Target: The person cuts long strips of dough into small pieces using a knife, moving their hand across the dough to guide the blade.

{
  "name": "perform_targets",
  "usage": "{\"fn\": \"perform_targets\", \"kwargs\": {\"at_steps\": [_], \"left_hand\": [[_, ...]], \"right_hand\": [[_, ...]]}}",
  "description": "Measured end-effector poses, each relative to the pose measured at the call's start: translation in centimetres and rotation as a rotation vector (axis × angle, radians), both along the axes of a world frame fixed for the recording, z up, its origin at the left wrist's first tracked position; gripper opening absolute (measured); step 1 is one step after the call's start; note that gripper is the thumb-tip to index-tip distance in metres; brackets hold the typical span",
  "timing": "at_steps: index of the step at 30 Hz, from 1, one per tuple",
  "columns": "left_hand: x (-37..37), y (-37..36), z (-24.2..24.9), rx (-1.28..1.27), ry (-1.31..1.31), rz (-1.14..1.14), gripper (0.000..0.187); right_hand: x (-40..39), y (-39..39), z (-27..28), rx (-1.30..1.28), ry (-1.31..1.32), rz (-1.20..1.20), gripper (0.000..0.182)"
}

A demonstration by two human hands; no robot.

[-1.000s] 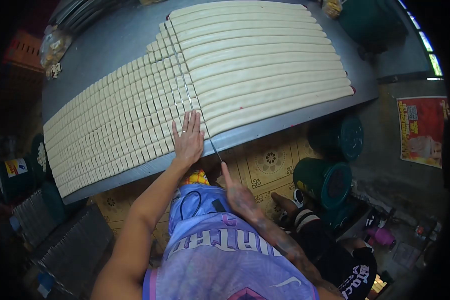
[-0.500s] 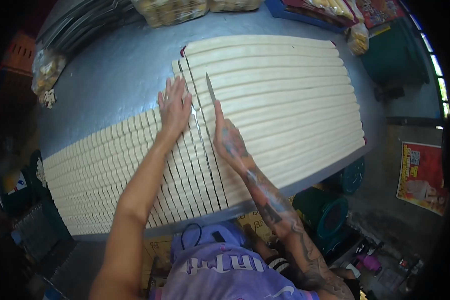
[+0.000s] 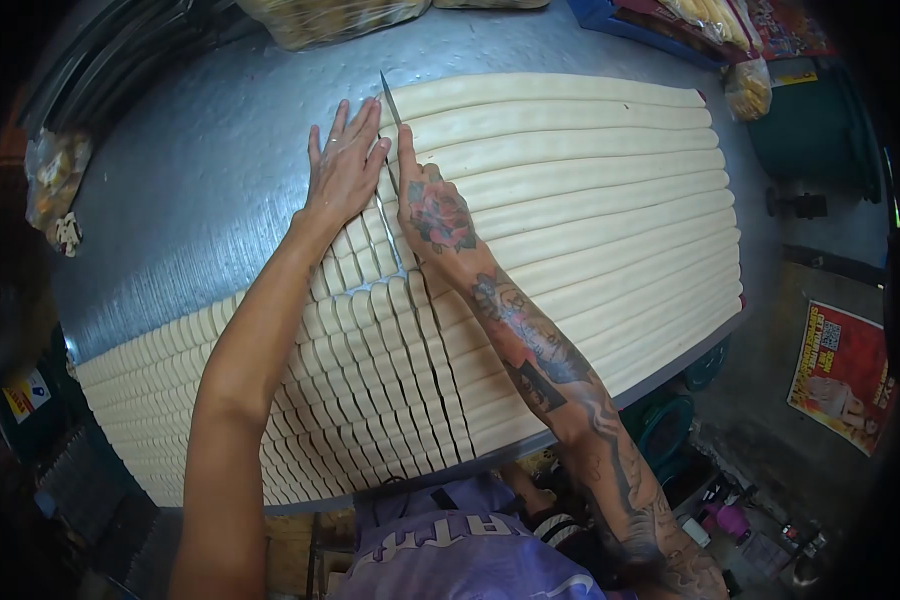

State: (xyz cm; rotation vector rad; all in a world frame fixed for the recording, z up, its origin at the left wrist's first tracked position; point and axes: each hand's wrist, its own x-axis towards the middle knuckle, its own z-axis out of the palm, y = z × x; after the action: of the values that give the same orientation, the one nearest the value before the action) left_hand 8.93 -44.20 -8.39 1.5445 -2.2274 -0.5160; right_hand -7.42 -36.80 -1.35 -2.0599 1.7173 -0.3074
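Note:
Long pale dough rolls lie side by side on the metal table, running to the right. Left of them stand rows of short cut dough pieces, with narrow gaps between the cuts. My right hand grips a knife, its index finger stretched along the back of the blade. The blade is at the left end of the farthest rolls, its tip pointing away past them; the handle is hidden in my palm. My left hand lies flat with fingers spread on the cut end, just left of the blade.
The metal table has wrapped bread packs at its far edge and a blue crate at the far right. A plastic bag sits at the left. Green bins stand below the right edge.
Both hands have moved farther away along the dough, and the knife now reaches the far rolls' left end. The view has shifted, and the near cut rows show a wider gap.

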Motion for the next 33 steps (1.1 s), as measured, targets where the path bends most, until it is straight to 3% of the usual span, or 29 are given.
{"fn": "perform_targets", "kwargs": {"at_steps": [4, 9, 13, 15, 18, 22, 24, 27, 29, 31, 33], "left_hand": [[-0.3, 0.2, -0.7, -0.019, -0.028, 0.009, 0.061], [-0.5, 0.2, -1.7, -0.115, -0.019, 0.059, 0.057], [-0.4, 0.4, -1.4, -0.102, -0.003, 0.071, 0.057], [-0.4, 0.5, -0.7, -0.035, 0.001, 0.069, 0.059], [-0.7, 0.9, -0.5, -0.025, 0.017, 0.086, 0.060], [-1.3, 6.2, 1.0, -0.177, -0.030, 0.103, 0.061], [-1.6, 9.4, 0.3, -0.114, -0.205, -0.067, 0.063], [-2.0, 9.8, 0.3, -0.141, -0.269, -0.037, 0.063], [-2.0, 10.1, 0.4, -0.138, -0.252, -0.037, 0.063], [-2.1, 10.5, 0.5, -0.150, -0.216, 0.020, 0.063], [-2.6, 13.2, 1.9, -0.166, -0.199, 0.024, 0.064]], "right_hand": [[0.4, -2.7, -2.4, -0.104, 0.043, 0.040, 0.091], [1.4, -7.0, -4.1, -0.234, -0.163, 0.052, 0.086], [0.6, -2.2, -2.2, -0.134, -0.019, 0.045, 0.086], [-0.1, 1.7, -0.6, 0.073, 0.131, 0.050, 0.088], [-0.8, 6.8, -1.4, 0.125, 0.029, 0.020, 0.081], [-0.9, 8.3, -0.4, 0.027, 0.084, 0.009, 0.094], [-1.2, 8.5, -2.1, -0.125, 0.017, 0.013, 0.095], [-1.5, 10.7, -2.7, 0.029, -0.212, -0.010, 0.094], [-2.0, 14.8, -1.6, 0.103, -0.108, -0.026, 0.094], [-1.8, 18.1, -1.8, 0.008, 0.117, -0.027, 0.079], [-2.0, 18.9, -1.9, -0.032, 0.115, -0.032, 0.082]]}}
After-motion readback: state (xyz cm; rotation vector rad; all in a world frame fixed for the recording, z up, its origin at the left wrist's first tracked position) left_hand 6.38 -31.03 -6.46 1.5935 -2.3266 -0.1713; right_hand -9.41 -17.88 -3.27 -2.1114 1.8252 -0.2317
